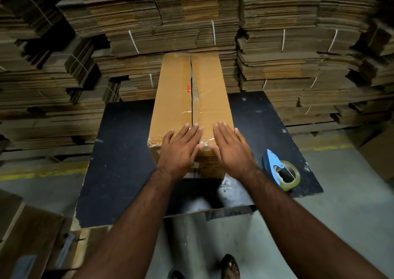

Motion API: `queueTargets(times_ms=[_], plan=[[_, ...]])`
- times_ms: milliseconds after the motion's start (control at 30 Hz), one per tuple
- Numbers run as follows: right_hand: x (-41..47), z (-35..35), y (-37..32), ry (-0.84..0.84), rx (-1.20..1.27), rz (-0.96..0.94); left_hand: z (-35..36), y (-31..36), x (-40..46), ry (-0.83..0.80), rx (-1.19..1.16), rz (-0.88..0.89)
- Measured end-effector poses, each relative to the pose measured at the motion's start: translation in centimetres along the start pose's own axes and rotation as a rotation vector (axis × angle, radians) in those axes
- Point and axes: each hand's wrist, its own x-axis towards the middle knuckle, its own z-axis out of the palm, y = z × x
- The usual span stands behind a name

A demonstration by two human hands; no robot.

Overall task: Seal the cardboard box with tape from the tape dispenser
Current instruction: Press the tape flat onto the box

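The cardboard box [187, 99] lies lengthwise mid-bench [119, 151], centre seam gaping. Left hand [181, 148] and right hand [231, 148] press flat, fingers straight, at its near edge. Tape dispenser [281, 170] sits right, near the bench edge.

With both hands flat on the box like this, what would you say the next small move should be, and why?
Probably lift the right hand to the tape dispenser lying on the table beside it, while the left hand presses the flaps: the seam of the box gapes untaped.
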Motion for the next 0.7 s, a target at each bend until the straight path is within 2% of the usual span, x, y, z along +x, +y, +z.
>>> queueTargets(times_ms=[100,233,433,567,700], plan=[[-0.2,0.6,1.7,0.004,-0.041,-0.061,0.9,0.8,0.1,0.012,0.047,-0.039],[-0.3,-0.2,4.1,-0.031,-0.071,-0.154,0.6,2.1,0.2,-0.082,0.062,-0.029],[0.5,-2.0,4.4,-0.051,0.018,-0.193,-1.0,3.9,0.5,-0.075,-0.09,-0.089],[0.5,-1.1,4.8,-0.027,0.104,-0.18,0.4,3.7,1.2,-0.037,-0.056,-0.033],[-0.6,-0.3,5.7,0.093,0.115,-0.28,1.4,3.7,0.3,0.0,-0.019,0.059]])
